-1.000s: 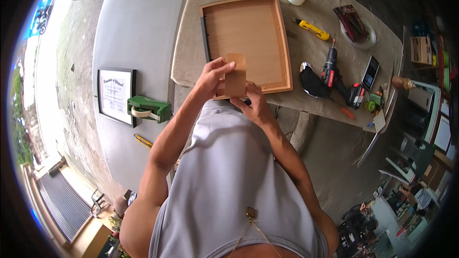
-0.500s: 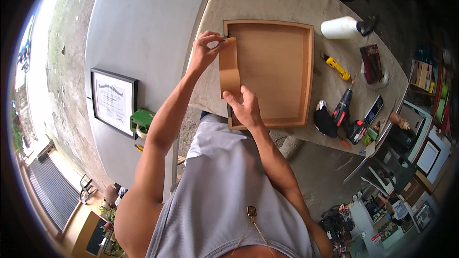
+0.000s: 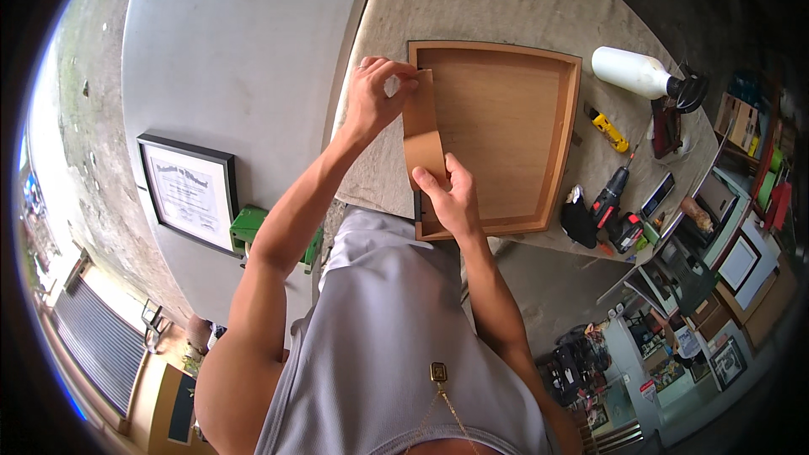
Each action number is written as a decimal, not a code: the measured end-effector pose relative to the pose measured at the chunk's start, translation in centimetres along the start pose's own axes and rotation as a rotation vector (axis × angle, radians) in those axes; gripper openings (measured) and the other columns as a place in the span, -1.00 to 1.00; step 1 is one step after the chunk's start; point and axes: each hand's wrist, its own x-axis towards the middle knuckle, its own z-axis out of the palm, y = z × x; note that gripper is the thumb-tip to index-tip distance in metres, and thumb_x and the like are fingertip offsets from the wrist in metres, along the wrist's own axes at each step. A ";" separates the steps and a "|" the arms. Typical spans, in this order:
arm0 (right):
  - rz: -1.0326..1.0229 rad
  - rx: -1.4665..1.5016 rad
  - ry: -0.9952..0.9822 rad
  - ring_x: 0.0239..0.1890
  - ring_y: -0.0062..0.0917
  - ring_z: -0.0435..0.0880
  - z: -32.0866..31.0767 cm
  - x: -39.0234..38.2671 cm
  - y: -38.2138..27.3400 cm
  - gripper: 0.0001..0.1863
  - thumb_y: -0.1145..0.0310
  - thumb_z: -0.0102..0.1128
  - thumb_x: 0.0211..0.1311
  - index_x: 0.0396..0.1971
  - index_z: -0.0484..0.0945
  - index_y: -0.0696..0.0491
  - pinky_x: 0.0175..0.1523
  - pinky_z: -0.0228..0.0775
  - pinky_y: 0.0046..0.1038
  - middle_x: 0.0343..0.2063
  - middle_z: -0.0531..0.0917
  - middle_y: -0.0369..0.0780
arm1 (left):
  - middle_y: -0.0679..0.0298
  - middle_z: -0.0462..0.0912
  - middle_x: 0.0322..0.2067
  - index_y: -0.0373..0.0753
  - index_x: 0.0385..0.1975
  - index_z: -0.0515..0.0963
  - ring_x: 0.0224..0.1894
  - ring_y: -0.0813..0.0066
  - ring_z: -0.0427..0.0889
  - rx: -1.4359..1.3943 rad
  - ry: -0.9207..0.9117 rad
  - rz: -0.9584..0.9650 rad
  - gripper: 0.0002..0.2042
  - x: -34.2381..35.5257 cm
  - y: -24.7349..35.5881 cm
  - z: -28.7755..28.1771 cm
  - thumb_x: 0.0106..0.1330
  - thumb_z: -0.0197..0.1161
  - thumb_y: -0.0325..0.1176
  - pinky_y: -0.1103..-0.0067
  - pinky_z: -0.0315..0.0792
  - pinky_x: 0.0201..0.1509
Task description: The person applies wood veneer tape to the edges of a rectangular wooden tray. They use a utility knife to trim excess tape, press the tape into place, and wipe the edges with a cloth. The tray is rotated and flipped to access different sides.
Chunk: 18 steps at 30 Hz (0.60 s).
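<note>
A shallow wooden frame with a brown backing (image 3: 504, 131) lies on the cloth-covered table in front of me. Along its left side runs a wide brown strip (image 3: 423, 152), of paper or tape, with a bend across its middle. My left hand (image 3: 377, 99) pinches the far end of the strip near the frame's far left corner. At the near end, my right hand (image 3: 452, 196) grips the strip between thumb and fingers, over the frame's left edge. Part of that edge is hidden under the strip and hands.
Right of the frame lie a yellow utility knife (image 3: 608, 130), a cordless drill (image 3: 613, 202), a dark cloth (image 3: 578, 221) and a white spray bottle (image 3: 630, 72). On the grey table to the left are a framed certificate (image 3: 187, 191) and a green tape dispenser (image 3: 249, 226).
The view has shifted, so the tables and frame appear displaced. Both hands keep hold of the brown strip at its two ends, with little change in their grip.
</note>
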 end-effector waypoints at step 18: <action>-0.061 0.016 0.035 -0.33 -0.64 0.58 0.3 1.2 -1.7 -0.67 0.21 0.31 0.25 -0.28 0.53 0.21 -0.20 0.44 -0.53 -0.41 0.65 -0.24 | 0.39 0.48 -0.18 0.04 -0.47 0.65 -0.06 0.35 0.40 0.020 0.139 -0.024 -0.93 3.3 0.2 0.4 0.02 0.35 -0.29 0.36 0.16 -0.02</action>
